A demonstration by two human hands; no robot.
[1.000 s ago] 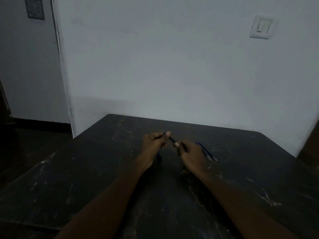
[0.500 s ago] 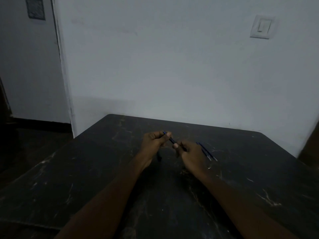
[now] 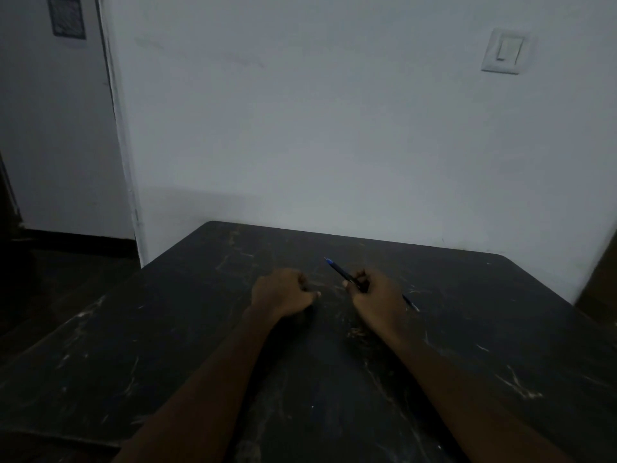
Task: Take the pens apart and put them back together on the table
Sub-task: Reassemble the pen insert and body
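Note:
A dark pen with a blue end (image 3: 340,271) sticks up and to the left out of my right hand (image 3: 375,297), which is closed around it above the dark table (image 3: 167,329). My left hand (image 3: 283,294) is a fist resting low on the table to the left, apart from the pen; something small and dark may be pinched in it, but the light is too dim to tell. Another pen (image 3: 410,303) lies on the table behind my right hand, mostly hidden by it.
The table's far edge meets a white wall (image 3: 334,145) with a light switch (image 3: 503,51) at the upper right. A doorway and dark floor lie to the left. The room is dim.
My hands have come apart: the left one let go of the pen's end and dropped left to the table. The right hand keeps the pen, its blue end now free.

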